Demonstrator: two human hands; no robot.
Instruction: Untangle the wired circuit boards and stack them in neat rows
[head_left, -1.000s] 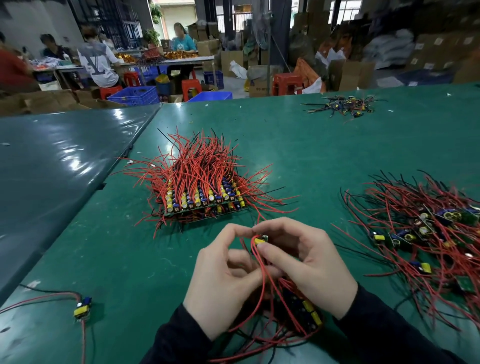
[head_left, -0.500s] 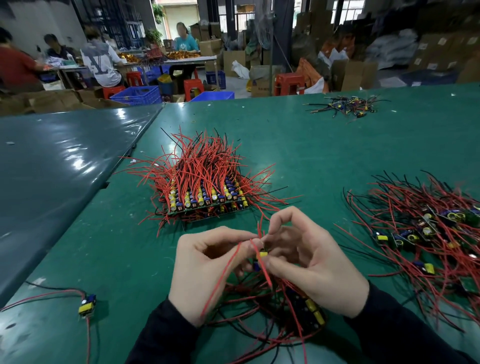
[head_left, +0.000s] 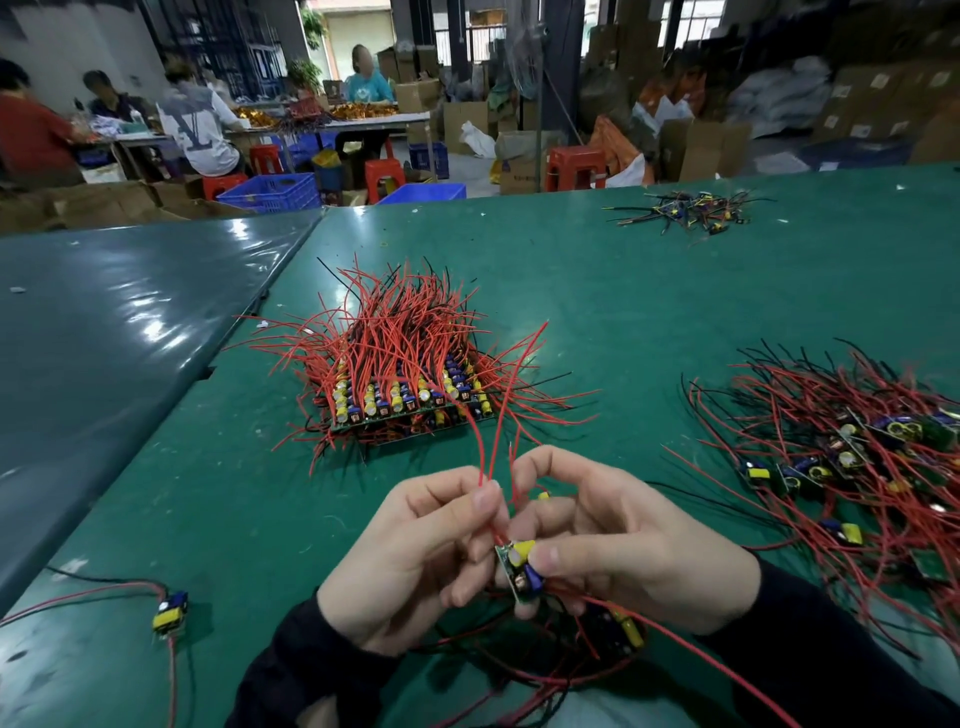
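Left grip (head_left: 415, 551) pinches the red leads (head_left: 485, 457) upright, right grip (head_left: 618, 540) clamps the small board (head_left: 519, 569), likely straightening the leads before adding it to the neat stack (head_left: 410, 400) beyond.

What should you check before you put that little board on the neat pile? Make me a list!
1. Board held firmly: ok. Both hands, left hand and right hand, hold the small circuit board.
2. Red wires straightened: ok. The left hand pinches the red wires, which point up and away.
3. Board free of the tangle: cannot tell. A bundle of wires lies under the hands, and red wires run from the board towards it.
4. Room on the neat stack: cannot tell. Its wires hide the top.
5. Path to the stack: ok. Only bare green table lies between.
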